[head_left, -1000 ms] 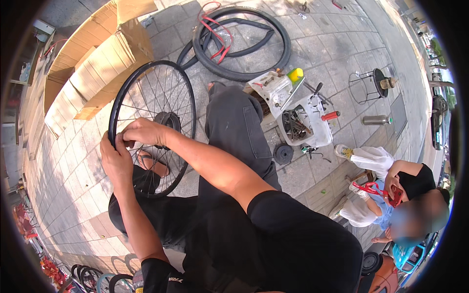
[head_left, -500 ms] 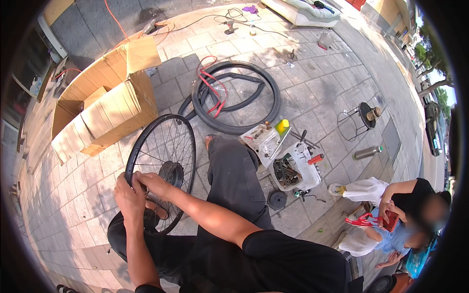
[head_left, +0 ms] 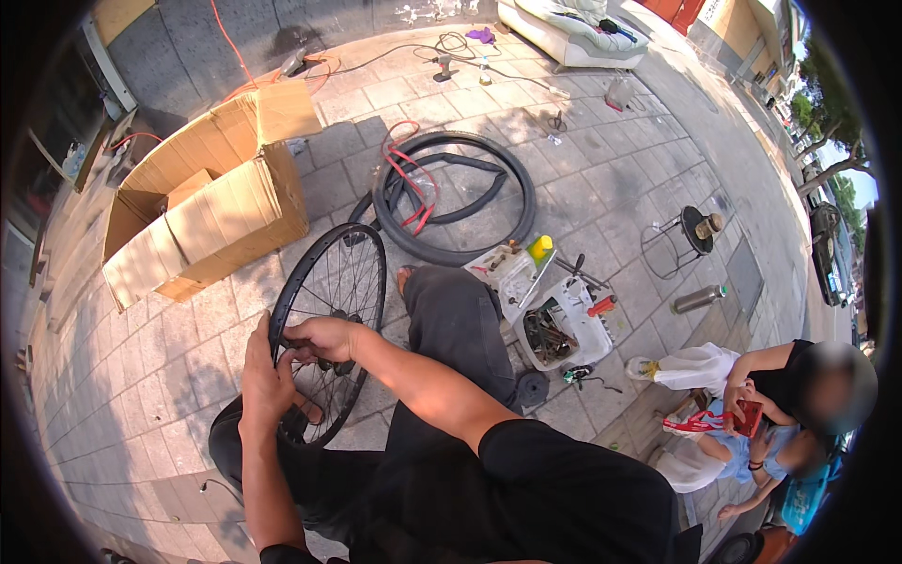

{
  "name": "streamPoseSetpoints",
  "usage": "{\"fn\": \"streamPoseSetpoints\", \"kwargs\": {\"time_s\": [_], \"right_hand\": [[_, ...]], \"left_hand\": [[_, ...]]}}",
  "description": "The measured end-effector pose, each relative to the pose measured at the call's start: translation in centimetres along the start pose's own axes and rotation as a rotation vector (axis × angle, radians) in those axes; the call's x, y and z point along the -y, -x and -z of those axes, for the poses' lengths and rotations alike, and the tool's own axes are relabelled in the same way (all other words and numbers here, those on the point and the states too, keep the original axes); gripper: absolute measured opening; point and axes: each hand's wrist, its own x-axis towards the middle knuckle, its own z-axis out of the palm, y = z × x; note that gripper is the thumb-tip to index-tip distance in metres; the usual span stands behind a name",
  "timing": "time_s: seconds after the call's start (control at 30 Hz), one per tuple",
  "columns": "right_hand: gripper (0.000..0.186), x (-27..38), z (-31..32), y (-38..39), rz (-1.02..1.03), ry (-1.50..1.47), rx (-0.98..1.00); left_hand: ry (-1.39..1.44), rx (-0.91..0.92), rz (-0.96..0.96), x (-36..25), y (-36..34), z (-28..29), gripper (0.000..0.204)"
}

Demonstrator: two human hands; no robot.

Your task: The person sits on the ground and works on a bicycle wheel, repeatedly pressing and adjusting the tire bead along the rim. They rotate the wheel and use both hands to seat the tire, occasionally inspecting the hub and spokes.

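A black spoked bicycle wheel [head_left: 381, 282] stands tilted between my legs, its rim bare of a tyre, with a dark hub [head_left: 346, 362] at its middle. On the rim's left side is my left hand [head_left: 267, 381], its fingers laid along the outer edge and its thumb toward the spokes. My right hand [head_left: 324, 340] reaches across from the right and closes on the same stretch of rim from the inner side. Its fingertips are partly hidden, so I cannot tell whether they hold anything small as well.
A tyre [head_left: 521, 221] lies ahead with an inner tube [head_left: 484, 197] and a red strap [head_left: 406, 174]. At the left stands an open cardboard box [head_left: 221, 221]. Toolboxes [head_left: 587, 324] sit right of my knee, near a metal bottle [head_left: 700, 299] and a stool [head_left: 691, 230]. Two people [head_left: 752, 404] sit at right.
The wheel has turned, showing its spokes and hub from a different angle. My hands, pressed together at the rim before, are now slightly apart, with the left fingers straighter.
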Motion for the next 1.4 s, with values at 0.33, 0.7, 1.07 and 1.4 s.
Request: {"fn": "streamPoseSetpoints", "kwargs": {"time_s": [0.33,0.7,1.07,1.4], "right_hand": [[0.035,-2.9,-0.5,0.2,0.324,0.02,-0.058],[0.05,-3.4,-1.1,0.5,0.361,0.072,-0.163],[0.048,-3.9,-1.3,0.8,0.348,0.109,-0.159],[0.029,-1.1,-1.2,0.6,0.032,0.099,-0.111]], "left_hand": [[-0.189,-0.138,0.011,-0.2,-0.3,-0.8,0.053],[-0.33,-0.143,0.358,-2.6,-2.2,-1.8,0.035],[-0.237,-0.206,0.196,-2.7,-1.5,-2.0,0.03],[-0.247,-0.148,-0.048,-0.8,0.1,-1.7,0.052]]}}
